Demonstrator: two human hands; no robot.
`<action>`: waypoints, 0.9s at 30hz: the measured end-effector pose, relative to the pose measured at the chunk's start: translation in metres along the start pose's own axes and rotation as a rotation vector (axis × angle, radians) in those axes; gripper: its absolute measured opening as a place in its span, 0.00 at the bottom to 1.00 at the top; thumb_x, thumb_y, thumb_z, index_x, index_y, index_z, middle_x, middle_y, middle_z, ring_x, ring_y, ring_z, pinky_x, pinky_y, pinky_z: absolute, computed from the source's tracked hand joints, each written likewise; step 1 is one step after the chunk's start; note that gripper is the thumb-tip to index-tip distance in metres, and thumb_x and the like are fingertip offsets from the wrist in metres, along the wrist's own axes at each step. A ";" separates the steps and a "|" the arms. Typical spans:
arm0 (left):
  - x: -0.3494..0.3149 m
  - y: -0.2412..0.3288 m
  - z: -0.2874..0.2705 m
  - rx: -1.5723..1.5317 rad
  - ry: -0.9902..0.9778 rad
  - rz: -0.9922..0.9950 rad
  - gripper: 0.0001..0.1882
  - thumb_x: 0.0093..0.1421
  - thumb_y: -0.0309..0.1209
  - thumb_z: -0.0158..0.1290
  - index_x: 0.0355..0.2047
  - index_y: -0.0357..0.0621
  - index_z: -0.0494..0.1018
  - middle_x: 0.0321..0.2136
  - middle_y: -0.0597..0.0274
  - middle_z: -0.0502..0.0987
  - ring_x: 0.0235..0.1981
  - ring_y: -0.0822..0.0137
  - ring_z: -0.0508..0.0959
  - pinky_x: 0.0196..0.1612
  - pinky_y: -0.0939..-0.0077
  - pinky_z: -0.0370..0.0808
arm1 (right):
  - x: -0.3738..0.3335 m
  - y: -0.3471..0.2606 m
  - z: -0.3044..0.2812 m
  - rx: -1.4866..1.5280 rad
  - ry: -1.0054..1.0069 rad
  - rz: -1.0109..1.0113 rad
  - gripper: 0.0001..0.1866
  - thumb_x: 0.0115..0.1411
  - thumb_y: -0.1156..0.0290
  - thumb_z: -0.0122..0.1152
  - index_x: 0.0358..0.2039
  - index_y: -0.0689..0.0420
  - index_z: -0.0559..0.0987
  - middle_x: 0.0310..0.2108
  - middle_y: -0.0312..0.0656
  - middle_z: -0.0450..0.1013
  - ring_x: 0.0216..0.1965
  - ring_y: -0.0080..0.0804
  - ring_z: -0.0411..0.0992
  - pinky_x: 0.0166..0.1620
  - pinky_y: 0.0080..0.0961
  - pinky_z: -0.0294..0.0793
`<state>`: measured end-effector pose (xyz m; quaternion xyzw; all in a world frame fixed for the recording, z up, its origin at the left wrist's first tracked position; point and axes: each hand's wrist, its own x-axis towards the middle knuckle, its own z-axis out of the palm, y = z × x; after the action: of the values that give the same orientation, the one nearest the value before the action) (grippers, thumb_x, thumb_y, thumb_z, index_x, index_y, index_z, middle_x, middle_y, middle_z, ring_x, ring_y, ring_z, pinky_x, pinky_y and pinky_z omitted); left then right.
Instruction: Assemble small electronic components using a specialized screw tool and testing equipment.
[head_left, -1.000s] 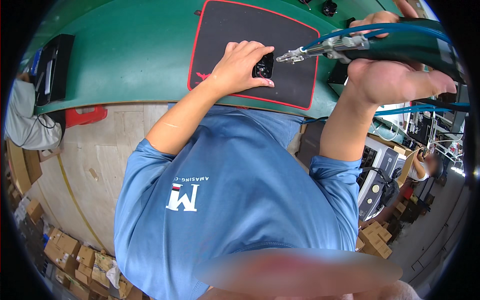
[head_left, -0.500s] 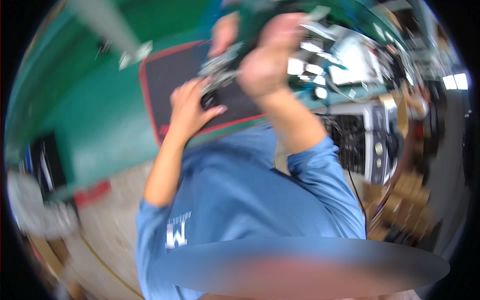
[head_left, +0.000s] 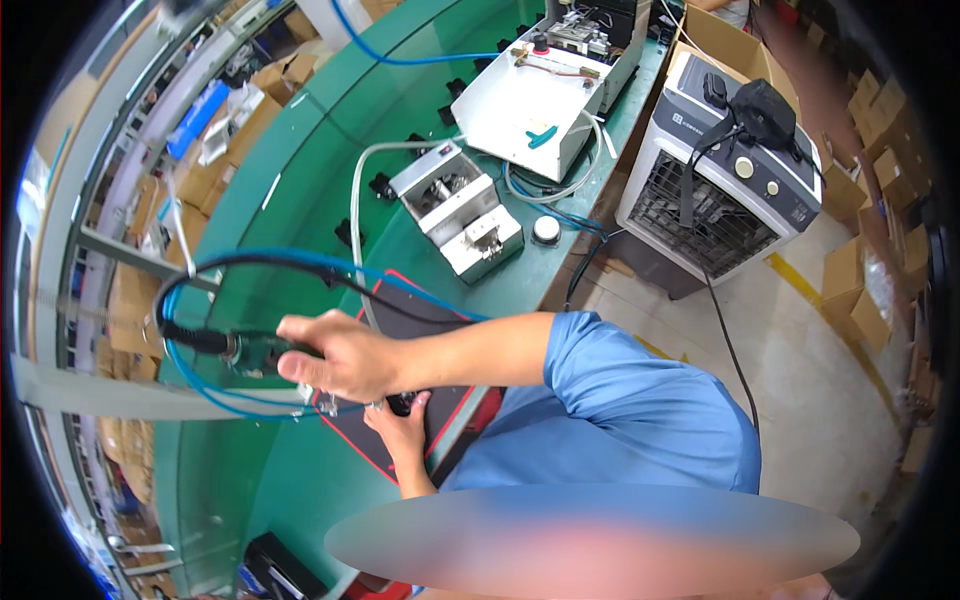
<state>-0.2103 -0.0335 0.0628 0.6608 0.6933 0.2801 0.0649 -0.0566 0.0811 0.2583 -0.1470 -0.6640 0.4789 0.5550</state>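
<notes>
My right hand [head_left: 340, 358] is closed around the dark green body of a power screwdriver [head_left: 262, 352], above the black mat. A black cable and a blue hose [head_left: 190, 385] loop from the tool. Below that hand a bit of silvery metal shows; my fist and wrist cover most of what lies there. On the red-edged mat [head_left: 400, 305], my left hand [head_left: 402, 435] holds a small black part [head_left: 402, 403] between thumb and fingers. The part's shape is mostly hidden.
Right of the mat stands a metal screw feeder [head_left: 455, 205] with a clear hose. Beyond it is a white machine [head_left: 525, 115]. Several black parts [head_left: 382, 186] line the green bench. An air cooler [head_left: 715, 165] stands beside the bench; a grey post [head_left: 110, 388] crosses at left.
My view has turned, and the picture is sharper. My right hand, with the screwdriver, now appears farther left and lower in view. My left hand stays at the black part on the mat.
</notes>
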 end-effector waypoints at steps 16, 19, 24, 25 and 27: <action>0.004 0.025 -0.013 -0.030 0.061 0.056 0.48 0.42 0.24 0.72 0.64 0.38 0.63 0.60 0.41 0.66 0.63 0.41 0.66 0.66 0.52 0.60 | 0.009 -0.019 -0.017 0.140 -0.098 0.004 0.33 0.69 0.39 0.48 0.44 0.63 0.73 0.13 0.44 0.72 0.19 0.41 0.77 0.30 0.35 0.73; 0.003 0.020 -0.012 -0.076 0.050 0.035 0.48 0.44 0.30 0.74 0.64 0.39 0.62 0.62 0.41 0.65 0.63 0.40 0.63 0.66 0.47 0.55 | 0.007 -0.023 -0.019 0.125 -0.076 0.029 0.35 0.69 0.41 0.49 0.47 0.68 0.74 0.19 0.54 0.73 0.29 0.54 0.76 0.40 0.41 0.73; 0.004 0.024 -0.013 -0.101 0.051 0.040 0.43 0.44 0.30 0.74 0.60 0.39 0.65 0.58 0.42 0.68 0.61 0.41 0.65 0.64 0.47 0.57 | 0.001 -0.026 -0.025 0.183 -0.176 0.121 0.35 0.68 0.41 0.48 0.48 0.68 0.74 0.18 0.52 0.74 0.32 0.53 0.77 0.44 0.42 0.73; 0.005 0.025 -0.013 -0.109 0.060 0.044 0.42 0.44 0.30 0.74 0.59 0.39 0.66 0.57 0.42 0.69 0.60 0.42 0.66 0.64 0.47 0.57 | 0.001 -0.025 -0.025 0.184 -0.175 0.123 0.35 0.68 0.41 0.48 0.48 0.68 0.74 0.18 0.52 0.74 0.32 0.53 0.77 0.44 0.42 0.73; 0.005 0.026 -0.013 -0.115 0.060 0.043 0.42 0.44 0.31 0.74 0.59 0.39 0.67 0.56 0.42 0.70 0.60 0.42 0.66 0.64 0.47 0.58 | 0.000 -0.021 -0.023 0.170 -0.145 0.082 0.35 0.69 0.41 0.48 0.47 0.67 0.74 0.16 0.50 0.73 0.28 0.50 0.78 0.41 0.40 0.74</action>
<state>-0.1940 -0.0331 0.0873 0.6621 0.6633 0.3404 0.0761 -0.0295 0.0815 0.2736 -0.0915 -0.6528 0.5652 0.4960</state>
